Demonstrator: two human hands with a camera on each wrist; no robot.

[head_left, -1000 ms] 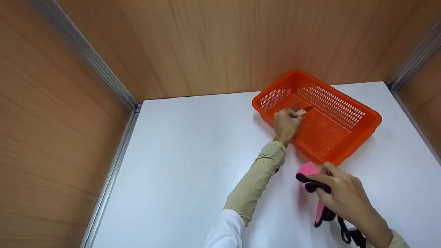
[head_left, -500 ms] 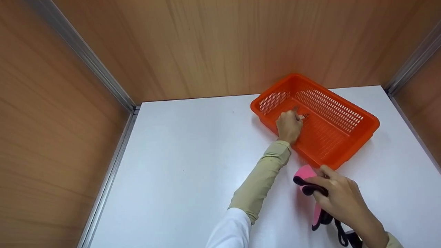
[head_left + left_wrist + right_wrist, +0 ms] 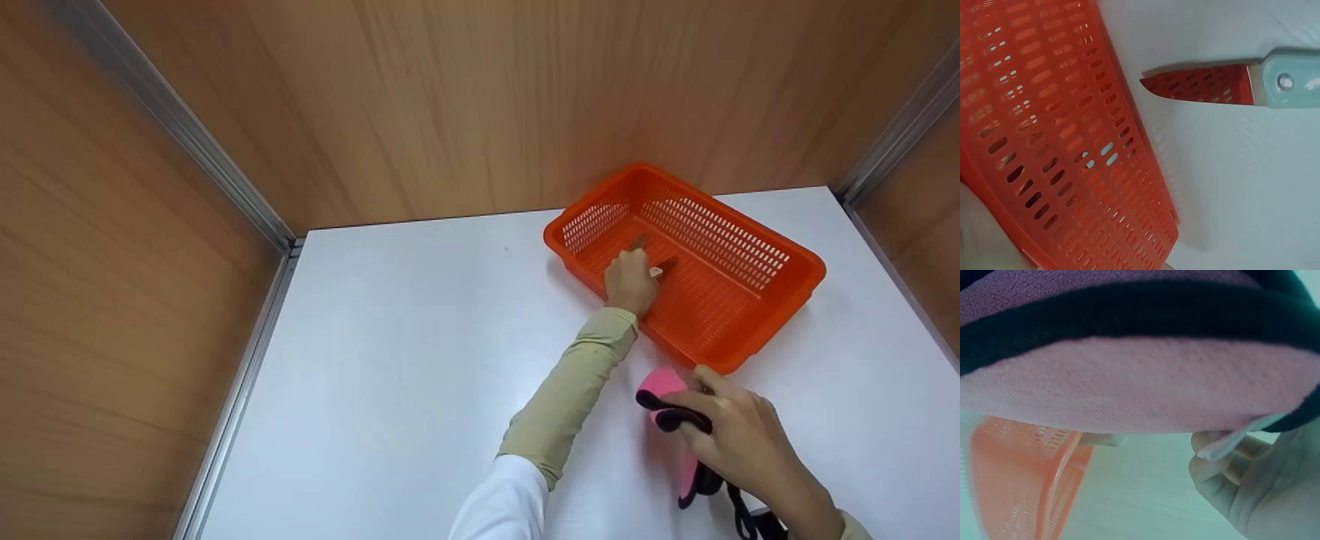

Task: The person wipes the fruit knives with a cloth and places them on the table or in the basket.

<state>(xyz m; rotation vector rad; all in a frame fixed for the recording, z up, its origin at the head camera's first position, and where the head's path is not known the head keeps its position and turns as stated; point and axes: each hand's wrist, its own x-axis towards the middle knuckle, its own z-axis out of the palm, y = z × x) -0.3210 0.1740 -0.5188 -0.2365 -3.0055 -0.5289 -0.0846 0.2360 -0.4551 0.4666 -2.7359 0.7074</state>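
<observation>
My left hand (image 3: pixel 630 281) reaches over the near long side of the orange basket (image 3: pixel 772 330), fingers down near its floor. A blade (image 3: pixel 639 241) pokes out past the fingertips, the knife's grip hidden by the hand. Beside the hand a white-handled knife (image 3: pixel 657 271) shows in part. In the left wrist view a knife with a pale green handle (image 3: pixel 1297 81) lies on the white surface just outside the basket wall. At the near right my right hand (image 3: pixel 731 424) pinches a folded pink terry cloth (image 3: pixel 660 382) with black edging; a small white tag (image 3: pixel 1224 443) sticks out by its fingers.
The basket stands turned at an angle near the rear edge of the white table (image 3: pixel 397 360). A wood-grain panel (image 3: pixel 450 105) rises behind it, with another at the left. A black strap (image 3: pixel 739 510) hangs below the right wrist.
My left hand has sunk lower into the basket and tipped its fingers downward, the blades going down with it. The right hand stays nearly in place with the pink cloth.
</observation>
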